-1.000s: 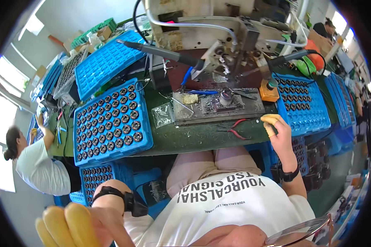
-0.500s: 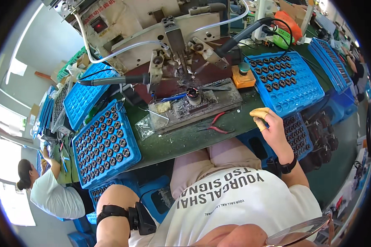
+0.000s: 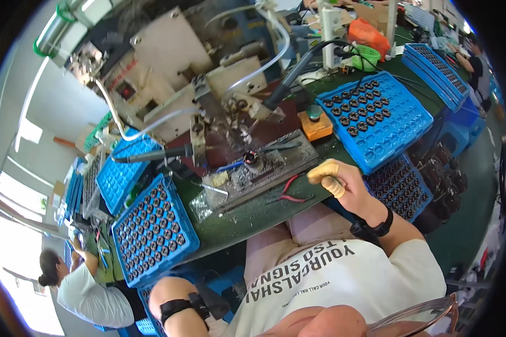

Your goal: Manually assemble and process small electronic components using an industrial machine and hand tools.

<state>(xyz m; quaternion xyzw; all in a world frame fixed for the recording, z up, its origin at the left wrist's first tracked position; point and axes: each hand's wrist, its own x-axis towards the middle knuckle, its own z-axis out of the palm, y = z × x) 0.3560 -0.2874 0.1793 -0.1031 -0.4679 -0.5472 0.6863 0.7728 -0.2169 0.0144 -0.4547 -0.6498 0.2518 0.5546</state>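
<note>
My right hand (image 3: 346, 184), with yellow finger covers on several fingers, hovers above the front edge of the green bench, right of the red-handled pliers (image 3: 293, 191). Its fingers are curled and pressed together; anything between them is too small or hidden to make out. My bent left arm (image 3: 173, 292) rises at the lower left with a black strap and device on it, and its hand is out of view. A small dark round part (image 3: 250, 158) sits on the metal fixture plate (image 3: 270, 171), beneath the machine's nozzles.
Blue trays of round parts stand at the left (image 3: 154, 233) and right (image 3: 396, 132). An orange box (image 3: 316, 124) with a green-lidded jar is beside the fixture. Soldering-type handles (image 3: 303, 70) flank the machine head. Another person (image 3: 90, 289) works at the far left.
The view has shifted and tilted. My right hand has moved left, nearer the pliers, with its fingers curled. The round part still sits on the fixture.
</note>
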